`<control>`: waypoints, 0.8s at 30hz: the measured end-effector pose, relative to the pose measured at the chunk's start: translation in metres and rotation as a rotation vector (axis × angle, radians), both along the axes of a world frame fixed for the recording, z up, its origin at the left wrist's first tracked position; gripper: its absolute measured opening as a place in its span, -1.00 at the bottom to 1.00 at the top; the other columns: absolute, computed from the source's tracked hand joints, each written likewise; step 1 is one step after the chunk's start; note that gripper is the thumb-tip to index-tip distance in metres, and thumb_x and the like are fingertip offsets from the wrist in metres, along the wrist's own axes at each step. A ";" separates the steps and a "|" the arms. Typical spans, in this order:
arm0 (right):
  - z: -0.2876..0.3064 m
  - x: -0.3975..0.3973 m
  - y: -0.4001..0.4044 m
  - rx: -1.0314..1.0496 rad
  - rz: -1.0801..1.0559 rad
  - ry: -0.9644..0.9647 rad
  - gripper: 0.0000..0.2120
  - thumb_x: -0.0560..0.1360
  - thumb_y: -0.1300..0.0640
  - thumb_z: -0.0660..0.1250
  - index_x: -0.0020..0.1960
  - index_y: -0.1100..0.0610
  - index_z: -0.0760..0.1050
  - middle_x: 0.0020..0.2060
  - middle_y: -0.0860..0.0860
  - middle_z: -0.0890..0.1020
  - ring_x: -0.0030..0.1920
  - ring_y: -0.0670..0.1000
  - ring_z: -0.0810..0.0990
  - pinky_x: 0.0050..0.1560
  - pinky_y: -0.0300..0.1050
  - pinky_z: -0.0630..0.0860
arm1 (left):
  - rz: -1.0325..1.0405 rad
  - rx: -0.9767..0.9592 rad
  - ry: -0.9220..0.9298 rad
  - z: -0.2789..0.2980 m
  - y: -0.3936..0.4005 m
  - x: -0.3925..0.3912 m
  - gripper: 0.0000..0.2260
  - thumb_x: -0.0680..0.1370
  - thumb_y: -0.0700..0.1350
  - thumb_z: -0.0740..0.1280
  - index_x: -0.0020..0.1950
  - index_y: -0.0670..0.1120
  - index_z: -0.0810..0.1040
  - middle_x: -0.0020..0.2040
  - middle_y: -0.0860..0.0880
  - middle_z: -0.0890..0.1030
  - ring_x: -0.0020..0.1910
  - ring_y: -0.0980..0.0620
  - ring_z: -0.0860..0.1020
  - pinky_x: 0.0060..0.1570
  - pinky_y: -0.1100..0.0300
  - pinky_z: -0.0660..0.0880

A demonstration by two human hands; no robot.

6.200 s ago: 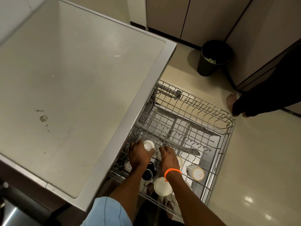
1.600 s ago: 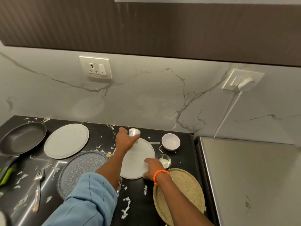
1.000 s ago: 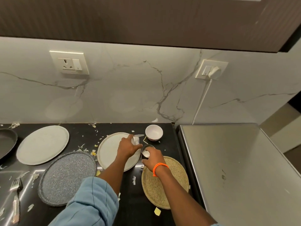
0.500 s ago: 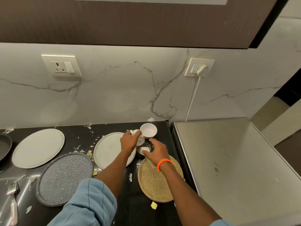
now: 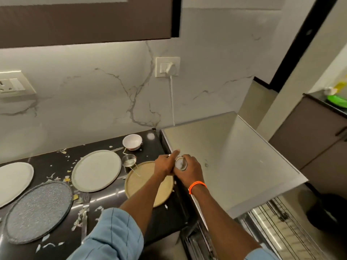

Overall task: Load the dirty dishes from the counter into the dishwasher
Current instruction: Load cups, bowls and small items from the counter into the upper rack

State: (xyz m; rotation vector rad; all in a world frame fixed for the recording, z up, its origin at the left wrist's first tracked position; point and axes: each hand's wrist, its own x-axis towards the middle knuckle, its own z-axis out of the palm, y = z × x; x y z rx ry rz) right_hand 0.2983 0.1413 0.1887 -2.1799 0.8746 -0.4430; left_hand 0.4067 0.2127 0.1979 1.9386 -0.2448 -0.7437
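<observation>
My left hand (image 5: 164,166) and my right hand (image 5: 190,170) meet over the seam between the black counter (image 5: 105,201) and the steel dishwasher top (image 5: 236,156). The right hand grips a small white cup (image 5: 180,163), its base turned toward me. My left hand is closed on another small white cup, of which only a sliver shows. Still on the counter are a white bowl (image 5: 132,141), a small steel cup (image 5: 129,160), two white plates (image 5: 96,170) (image 5: 13,182), a speckled grey plate (image 5: 37,211), a tan woven plate (image 5: 145,182) and a fork (image 5: 84,212).
Food scraps litter the counter. The pulled-out dishwasher rack (image 5: 276,229) shows at the lower right under the steel top. A dark bin (image 5: 328,212) stands on the floor beyond it. A plugged-in cord (image 5: 171,102) runs down the marble wall.
Both hands have moved right from the white plate and steel cup to the edge of the dishwasher top. My right hand now holds a small cup. My view has swung right.
</observation>
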 end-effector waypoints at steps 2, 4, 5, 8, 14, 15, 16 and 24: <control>-0.004 -0.040 -0.013 0.023 -0.063 0.011 -0.53 0.28 -0.14 0.46 0.11 0.02 0.50 -0.07 -0.04 0.56 -0.07 0.01 0.54 -0.08 -0.20 0.45 | -0.080 0.019 0.052 0.002 -0.015 -0.037 -0.41 0.47 0.39 0.36 -0.26 -0.18 0.62 -0.34 -0.14 0.67 -0.38 -0.08 0.68 -0.38 0.13 0.60; -0.008 -0.079 -0.024 0.039 -0.125 0.032 -0.61 0.29 -0.12 0.45 0.03 0.03 0.49 -0.13 -0.04 0.54 -0.13 0.01 0.52 -0.15 -0.21 0.41 | -0.151 0.043 0.093 -0.001 -0.029 -0.072 -0.39 0.48 0.38 0.36 -0.24 -0.22 0.60 -0.38 -0.19 0.65 -0.42 -0.12 0.68 -0.38 0.13 0.62; -0.009 -0.099 -0.029 0.050 -0.155 0.041 -0.64 0.30 -0.12 0.45 -0.02 0.02 0.47 -0.16 -0.05 0.52 -0.16 0.00 0.50 -0.20 -0.25 0.37 | -0.183 0.052 0.108 -0.005 -0.036 -0.090 -0.39 0.48 0.36 0.37 -0.25 -0.22 0.60 -0.39 -0.20 0.65 -0.43 -0.14 0.67 -0.37 0.12 0.64; -0.014 -0.161 -0.043 0.060 -0.246 0.038 -0.69 0.30 -0.12 0.44 -0.16 0.04 0.42 -0.25 -0.04 0.49 -0.25 -0.01 0.45 -0.31 -0.22 0.27 | -0.280 0.054 0.161 -0.014 -0.058 -0.145 -0.43 0.50 0.32 0.38 -0.26 -0.22 0.60 -0.39 -0.22 0.65 -0.44 -0.16 0.65 -0.36 0.10 0.65; -0.030 -0.274 -0.070 0.090 -0.391 0.079 -0.64 0.32 -0.16 0.44 -0.29 0.06 0.36 -0.37 -0.01 0.45 -0.36 -0.03 0.37 -0.35 -0.12 0.29 | -0.482 0.108 0.360 -0.043 -0.094 -0.243 -0.45 0.47 0.26 0.46 -0.15 -0.28 0.65 -0.31 -0.20 0.67 -0.33 -0.14 0.69 -0.32 0.09 0.63; -0.034 -0.289 -0.072 0.106 -0.408 0.089 -0.67 0.33 -0.15 0.45 -0.27 0.07 0.42 -0.36 -0.03 0.48 -0.34 -0.06 0.40 -0.34 -0.13 0.33 | -0.500 0.114 0.403 -0.049 -0.098 -0.257 -0.44 0.45 0.25 0.48 -0.07 -0.30 0.66 -0.25 -0.22 0.69 -0.28 -0.16 0.71 -0.26 0.03 0.66; -0.040 -0.302 -0.072 0.128 -0.423 0.110 -0.69 0.33 -0.15 0.46 -0.23 0.06 0.46 -0.33 -0.04 0.51 -0.31 -0.08 0.45 -0.33 -0.15 0.36 | -0.514 0.120 0.445 -0.056 -0.102 -0.269 -0.45 0.46 0.23 0.48 0.01 -0.30 0.67 -0.21 -0.24 0.70 -0.25 -0.17 0.71 -0.22 -0.02 0.68; -0.116 -0.343 -0.070 0.313 -0.559 0.267 -0.66 0.29 -0.10 0.47 -0.02 0.03 0.55 -0.12 0.01 0.56 -0.11 0.03 0.54 -0.27 -0.23 0.38 | -0.458 0.202 0.575 -0.140 -0.115 -0.325 -0.61 0.55 0.07 0.48 0.10 -0.27 0.64 0.00 -0.27 0.70 -0.05 -0.23 0.71 -0.08 -0.17 0.68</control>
